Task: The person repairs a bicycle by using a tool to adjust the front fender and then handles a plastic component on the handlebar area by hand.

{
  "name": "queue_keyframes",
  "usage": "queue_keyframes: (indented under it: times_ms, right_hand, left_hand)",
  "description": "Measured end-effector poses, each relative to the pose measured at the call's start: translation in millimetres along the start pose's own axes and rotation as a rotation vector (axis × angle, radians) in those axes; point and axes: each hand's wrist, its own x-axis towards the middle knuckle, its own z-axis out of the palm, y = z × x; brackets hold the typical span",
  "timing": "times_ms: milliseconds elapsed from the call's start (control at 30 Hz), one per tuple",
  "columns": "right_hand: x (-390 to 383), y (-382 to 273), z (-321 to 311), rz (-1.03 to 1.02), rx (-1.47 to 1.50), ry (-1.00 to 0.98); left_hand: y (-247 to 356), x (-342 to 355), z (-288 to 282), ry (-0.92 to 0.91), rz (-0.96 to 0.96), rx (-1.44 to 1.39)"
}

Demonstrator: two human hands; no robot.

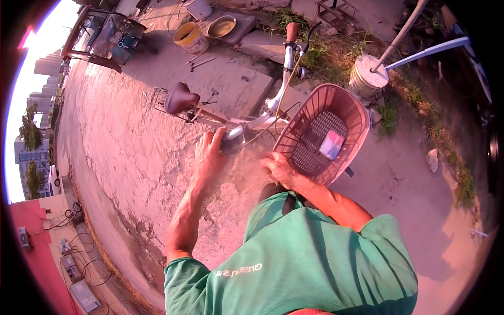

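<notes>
A bicycle stands side-on before me, with a brown saddle (181, 98), a silver handlebar (273, 102) and a brown front basket (359, 113). My left hand (206, 157) is at the handlebar's near end, its fingers closed around the dark grip (230, 144). Just left of the basket's near rim is my right hand (281, 169), with its fingers curled together; whatever they hold, if anything, is hidden. Inside the basket lies a small pink and white packet (332, 144). The handlebar's far grip (291, 32) is brown, with a black brake lever beside it.
Beyond the bicycle are a yellow bucket (191, 39) and a round basin (221, 27). A concrete-filled bucket (367, 76) holds an upright pole at the right. A covered vehicle (107, 39) stands far left. Weeds (388, 118) line a broken concrete edge.
</notes>
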Motion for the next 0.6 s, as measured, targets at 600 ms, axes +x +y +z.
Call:
queue_keyframes:
  times_ms: [600]
  right_hand:
    - [86.4, 32.2, 36.4, -0.285, 0.456, 0.427]
  left_hand:
    - [0.3, -11.8, 8.3, -0.089, -0.013, -0.123]
